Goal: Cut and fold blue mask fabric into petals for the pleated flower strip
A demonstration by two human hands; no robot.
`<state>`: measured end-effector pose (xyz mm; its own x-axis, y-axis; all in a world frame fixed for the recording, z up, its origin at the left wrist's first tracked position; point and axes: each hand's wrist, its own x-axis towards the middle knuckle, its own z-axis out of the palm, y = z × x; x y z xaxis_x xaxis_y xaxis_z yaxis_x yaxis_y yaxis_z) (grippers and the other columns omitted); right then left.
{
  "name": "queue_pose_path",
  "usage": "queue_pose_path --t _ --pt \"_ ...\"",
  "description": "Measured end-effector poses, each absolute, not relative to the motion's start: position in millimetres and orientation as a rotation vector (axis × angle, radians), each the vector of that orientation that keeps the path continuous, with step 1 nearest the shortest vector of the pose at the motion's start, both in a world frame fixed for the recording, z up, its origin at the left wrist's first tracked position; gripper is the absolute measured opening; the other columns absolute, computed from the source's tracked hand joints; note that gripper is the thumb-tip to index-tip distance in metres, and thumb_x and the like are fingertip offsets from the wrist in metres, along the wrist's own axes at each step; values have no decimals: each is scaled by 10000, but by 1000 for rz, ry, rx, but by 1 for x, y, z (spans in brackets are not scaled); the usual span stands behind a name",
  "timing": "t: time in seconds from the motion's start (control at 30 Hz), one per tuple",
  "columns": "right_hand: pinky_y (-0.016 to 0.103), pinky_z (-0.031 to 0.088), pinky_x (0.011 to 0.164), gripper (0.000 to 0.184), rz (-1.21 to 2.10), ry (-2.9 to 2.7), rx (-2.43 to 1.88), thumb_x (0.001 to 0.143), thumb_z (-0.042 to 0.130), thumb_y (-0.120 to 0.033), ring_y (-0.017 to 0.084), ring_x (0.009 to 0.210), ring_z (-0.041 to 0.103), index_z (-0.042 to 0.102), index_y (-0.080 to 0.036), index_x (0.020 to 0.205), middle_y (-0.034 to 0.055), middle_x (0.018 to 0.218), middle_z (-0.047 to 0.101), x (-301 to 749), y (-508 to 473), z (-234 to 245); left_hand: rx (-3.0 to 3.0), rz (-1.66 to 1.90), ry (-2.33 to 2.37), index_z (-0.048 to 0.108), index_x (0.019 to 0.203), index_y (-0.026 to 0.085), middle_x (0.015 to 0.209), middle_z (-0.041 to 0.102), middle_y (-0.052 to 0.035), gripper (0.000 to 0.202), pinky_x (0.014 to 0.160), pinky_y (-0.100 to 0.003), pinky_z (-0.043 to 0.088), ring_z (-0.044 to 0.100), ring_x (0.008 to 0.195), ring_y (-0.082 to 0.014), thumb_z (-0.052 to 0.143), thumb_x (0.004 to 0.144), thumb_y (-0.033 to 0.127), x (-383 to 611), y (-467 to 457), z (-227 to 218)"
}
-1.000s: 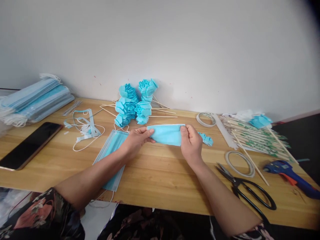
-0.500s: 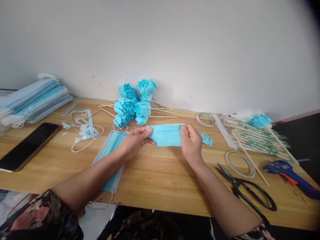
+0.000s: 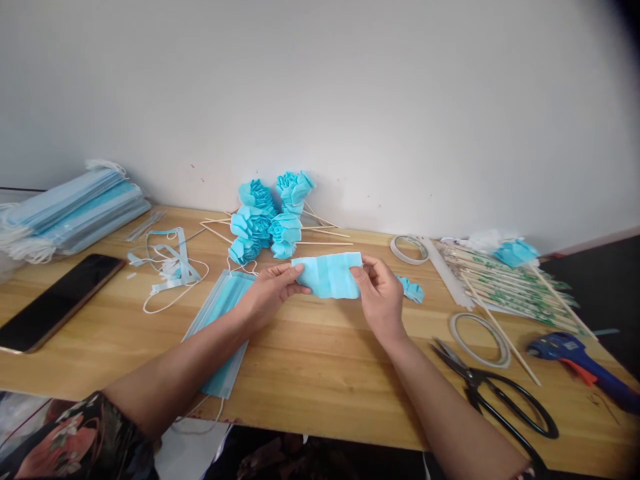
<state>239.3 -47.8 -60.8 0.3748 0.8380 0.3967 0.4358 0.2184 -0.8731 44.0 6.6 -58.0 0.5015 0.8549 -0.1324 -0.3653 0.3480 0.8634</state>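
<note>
A light blue piece of face-mask fabric (image 3: pixel 330 276) is stretched between my two hands above the table. My left hand (image 3: pixel 274 285) pinches its left end, and my right hand (image 3: pixel 379 290) pinches the right end. Faint upright creases run across the piece. Under my left forearm lies a whole blue face mask (image 3: pixel 220 313) with ear loops, partly hidden. Behind the hands, blue fabric flowers (image 3: pixel 253 227) on thin sticks rest against the wall. A small ruffled blue piece (image 3: pixel 413 289) lies just right of my right hand.
Left: stacked face masks (image 3: pixel 85 207), a phone (image 3: pixel 60 300), cut strips and ear loops (image 3: pixel 175 267). Right: tape rolls (image 3: pixel 480 340) (image 3: pixel 410 249), black-handled scissors (image 3: pixel 493 390), a blue glue gun (image 3: pixel 580 363), wooden sticks (image 3: pixel 515 280). The wall (image 3: pixel 350 100) closes off the back.
The fabric piece now shows upright creases and a lighter face, where it looked smoother before. My right hand's grip has shifted slightly. The whole view has tilted a little.
</note>
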Motion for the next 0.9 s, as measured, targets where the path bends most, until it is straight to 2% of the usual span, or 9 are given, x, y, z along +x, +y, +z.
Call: queue_pose_path --t 0.1,0.17,0.5,0.7,0.9 --pt "233 341 503 242 359 -1239 -1423 848 613 -410 108 542 394 599 -188 754 -41 604 494 236 -49 -56 872 883 670 749 789 110 790 676 -46 271 694 -263 560 610 729 -118 795 723 370 43 8 -59" --pt "231 328 494 252 320 -1236 -1428 849 601 -399 104 530 374 571 -191 710 -46 585 476 235 -49 -54 866 882 683 744 778 114 774 667 -35 281 646 -257 554 601 701 -113 810 700 376 43 8 -60" --pt "234 299 502 259 262 -1292 -1453 887 572 -378 100 529 347 529 -194 710 -60 587 426 239 -49 -61 841 930 720 678 623 109 659 622 7 327 689 -259 553 617 645 -101 881 577 361 44 10 -62" --pt "244 299 522 291 212 -1325 -1473 894 558 -382 104 529 328 478 -204 678 -67 570 384 238 -49 -59 834 941 731 665 643 115 646 611 20 341 683 -275 556 615 613 -99 878 579 373 43 11 -62" --pt "238 304 509 285 208 -1313 -1480 877 589 -393 102 527 354 530 -193 682 -59 568 432 239 -49 -60 851 950 705 653 645 110 627 569 26 388 642 -263 550 568 612 -87 873 572 421 44 11 -62"
